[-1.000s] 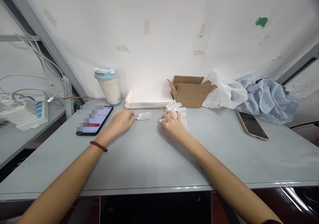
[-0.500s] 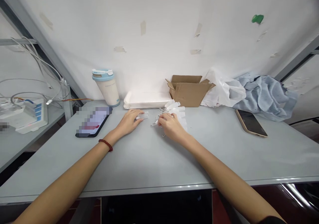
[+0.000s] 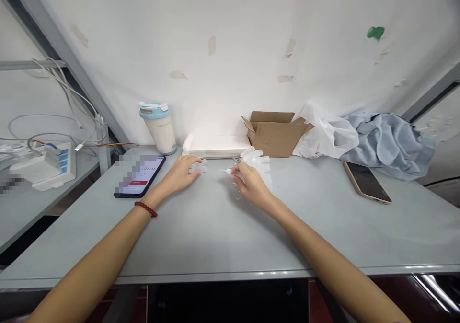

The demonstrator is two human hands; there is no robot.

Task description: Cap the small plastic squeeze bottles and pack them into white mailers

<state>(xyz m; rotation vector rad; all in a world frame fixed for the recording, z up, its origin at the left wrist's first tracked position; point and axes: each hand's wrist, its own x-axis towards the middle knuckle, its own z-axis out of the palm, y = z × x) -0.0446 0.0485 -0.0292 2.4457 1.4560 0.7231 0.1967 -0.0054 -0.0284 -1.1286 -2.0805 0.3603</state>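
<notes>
My left hand (image 3: 178,174) rests on the grey table with thumb and fingers apart, on either side of some small clear-white plastic pieces (image 3: 199,167). Whether the fingertips touch them is hard to tell. My right hand (image 3: 252,185) has thumb and forefinger pinched on a small white piece with a thin tip (image 3: 227,170), which points left. Behind and partly under that hand lies a fanned pile of white tag-like pieces with thin wire-like ends (image 3: 264,160). Part of this pile is hidden by the hand.
At the back stand a blue-lidded cup (image 3: 160,129), a stack of white flat sheets or trays (image 3: 215,145), an open cardboard box (image 3: 275,138), a white plastic bag (image 3: 327,133) and a blue cloth (image 3: 388,141). One phone (image 3: 140,177) lies left, another phone (image 3: 366,181) right.
My left hand has shifted slightly left, its fingers opening wider around the clear pieces. My right hand now pinches a white piece beside the pile. The view has tilted a little.
</notes>
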